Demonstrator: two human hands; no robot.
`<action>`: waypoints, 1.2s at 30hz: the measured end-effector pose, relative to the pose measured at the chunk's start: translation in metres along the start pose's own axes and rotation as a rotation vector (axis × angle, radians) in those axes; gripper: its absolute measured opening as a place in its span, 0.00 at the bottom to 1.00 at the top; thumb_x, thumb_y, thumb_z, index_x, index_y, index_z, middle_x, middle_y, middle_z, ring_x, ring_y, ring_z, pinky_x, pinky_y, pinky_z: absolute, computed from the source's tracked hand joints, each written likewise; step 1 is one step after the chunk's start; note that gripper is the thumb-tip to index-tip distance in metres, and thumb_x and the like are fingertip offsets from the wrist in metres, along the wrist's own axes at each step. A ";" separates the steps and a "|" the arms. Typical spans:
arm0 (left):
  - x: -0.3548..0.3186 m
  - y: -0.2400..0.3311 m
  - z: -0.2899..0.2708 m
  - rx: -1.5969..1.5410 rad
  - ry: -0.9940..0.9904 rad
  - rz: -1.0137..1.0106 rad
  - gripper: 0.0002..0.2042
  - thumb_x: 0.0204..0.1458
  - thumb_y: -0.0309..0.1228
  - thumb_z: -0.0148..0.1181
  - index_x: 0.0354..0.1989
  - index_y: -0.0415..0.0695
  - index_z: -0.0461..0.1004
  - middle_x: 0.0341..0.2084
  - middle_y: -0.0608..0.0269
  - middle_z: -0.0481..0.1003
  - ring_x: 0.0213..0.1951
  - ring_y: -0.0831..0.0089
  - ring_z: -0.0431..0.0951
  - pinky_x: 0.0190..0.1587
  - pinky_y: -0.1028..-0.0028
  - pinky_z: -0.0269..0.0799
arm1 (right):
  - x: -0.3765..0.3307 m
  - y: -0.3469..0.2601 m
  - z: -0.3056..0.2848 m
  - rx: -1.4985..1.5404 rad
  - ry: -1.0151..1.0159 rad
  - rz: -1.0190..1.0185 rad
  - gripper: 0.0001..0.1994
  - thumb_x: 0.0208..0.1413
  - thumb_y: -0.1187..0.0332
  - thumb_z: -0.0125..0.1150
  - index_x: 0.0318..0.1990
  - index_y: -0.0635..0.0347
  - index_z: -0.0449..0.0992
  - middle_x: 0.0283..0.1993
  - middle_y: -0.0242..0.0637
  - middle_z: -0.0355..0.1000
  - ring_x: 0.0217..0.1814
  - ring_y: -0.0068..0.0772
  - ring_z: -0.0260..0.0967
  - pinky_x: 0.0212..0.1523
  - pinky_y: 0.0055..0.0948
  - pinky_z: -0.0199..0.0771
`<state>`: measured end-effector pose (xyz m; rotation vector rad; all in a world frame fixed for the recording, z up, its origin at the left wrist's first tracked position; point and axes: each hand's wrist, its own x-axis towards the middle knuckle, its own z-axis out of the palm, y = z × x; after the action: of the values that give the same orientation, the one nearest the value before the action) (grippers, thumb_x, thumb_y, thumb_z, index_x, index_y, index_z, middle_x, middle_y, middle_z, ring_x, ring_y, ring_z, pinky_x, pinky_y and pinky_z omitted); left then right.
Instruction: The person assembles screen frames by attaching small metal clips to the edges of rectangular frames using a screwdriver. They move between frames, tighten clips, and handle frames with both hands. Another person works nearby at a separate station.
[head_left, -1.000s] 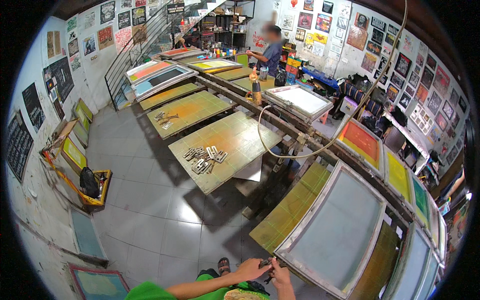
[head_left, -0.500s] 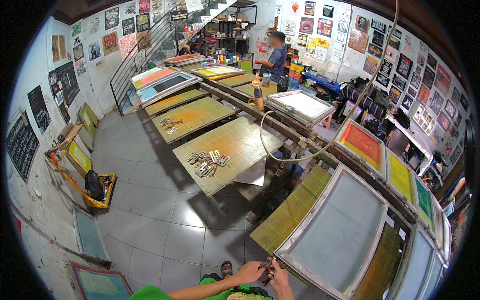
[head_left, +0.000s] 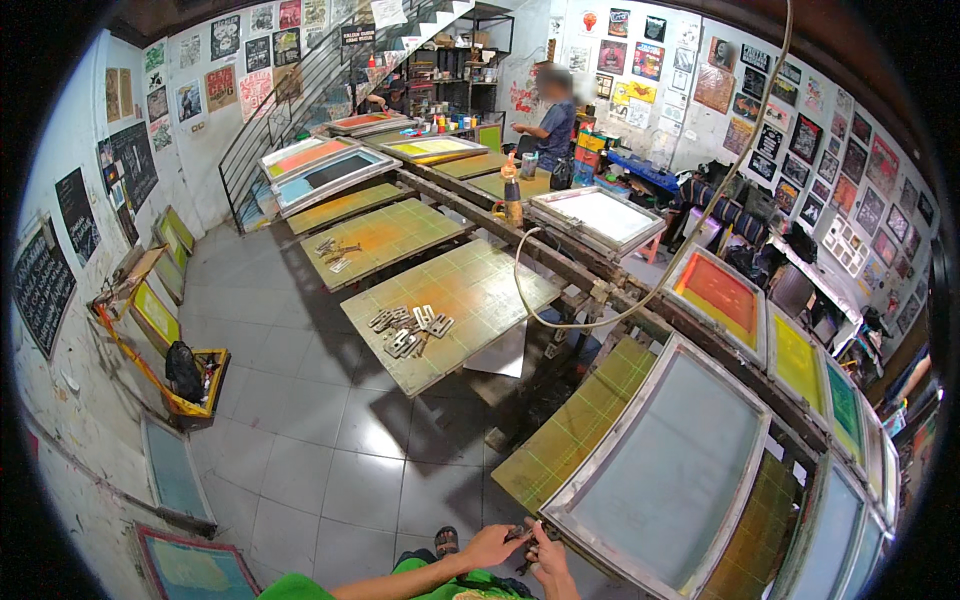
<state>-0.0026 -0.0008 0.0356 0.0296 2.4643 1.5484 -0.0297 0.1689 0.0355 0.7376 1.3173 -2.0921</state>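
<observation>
At the lower edge, my left hand [head_left: 492, 547] and my right hand [head_left: 548, 560] are close together in front of my body. Both have fingers closed around small dark metal pieces whose exact kind I cannot make out. Just beyond them lies the near corner of a large silk-screen frame [head_left: 660, 465] with grey mesh and a pale, worn border. It rests over a yellowish-brown printing board [head_left: 580, 420] marked with green grid lines. Farther off, a pile of flat slotted metal brackets [head_left: 410, 328] sits on another printing board [head_left: 470, 290].
More metal parts [head_left: 338, 250] lie on a farther board. A cable [head_left: 640, 305] hangs down across the long rack. Coloured screens [head_left: 718, 292] line the right side. One person [head_left: 553, 130] stands at the back. A yellow-rimmed bin [head_left: 205, 385] is by the left wall.
My view has shifted slightly, so the scene sits a little lower and to the left. Both hands stay together by the frame's corner, fingers still closed.
</observation>
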 end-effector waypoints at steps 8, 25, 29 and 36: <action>0.000 0.001 0.003 -0.087 -0.013 -0.175 0.40 0.57 0.65 0.54 0.52 0.32 0.77 0.35 0.45 0.82 0.37 0.56 0.82 0.40 0.60 0.75 | 0.016 0.002 -0.004 -0.122 0.190 0.122 0.16 0.57 0.56 0.73 0.34 0.59 0.79 0.27 0.27 0.69 0.24 0.21 0.62 0.21 0.24 0.54; 0.006 -0.006 0.006 -0.254 -0.102 -0.287 0.27 0.60 0.55 0.59 0.31 0.37 0.78 0.23 0.50 0.77 0.29 0.59 0.78 0.33 0.58 0.68 | 0.011 0.001 -0.004 -0.104 0.022 0.085 0.15 0.60 0.56 0.71 0.39 0.60 0.79 0.25 0.26 0.68 0.23 0.18 0.60 0.22 0.20 0.54; -0.003 0.001 0.009 -0.222 0.054 -0.098 0.26 0.57 0.54 0.62 0.36 0.36 0.79 0.25 0.51 0.79 0.31 0.61 0.79 0.34 0.60 0.71 | 0.026 0.016 -0.011 -0.082 0.065 0.108 0.18 0.56 0.53 0.74 0.35 0.59 0.78 0.29 0.31 0.73 0.29 0.21 0.68 0.26 0.24 0.61; -0.001 -0.004 0.004 -0.021 -0.014 -0.127 0.24 0.61 0.51 0.57 0.37 0.36 0.79 0.29 0.39 0.78 0.35 0.39 0.78 0.36 0.52 0.69 | 0.002 0.004 0.001 0.038 -0.043 0.037 0.21 0.62 0.55 0.68 0.48 0.67 0.79 0.32 0.27 0.70 0.25 0.16 0.58 0.22 0.19 0.56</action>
<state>0.0001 0.0008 0.0307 -0.1165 2.3889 1.5157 -0.0282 0.1664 0.0324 0.7233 1.2346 -2.0975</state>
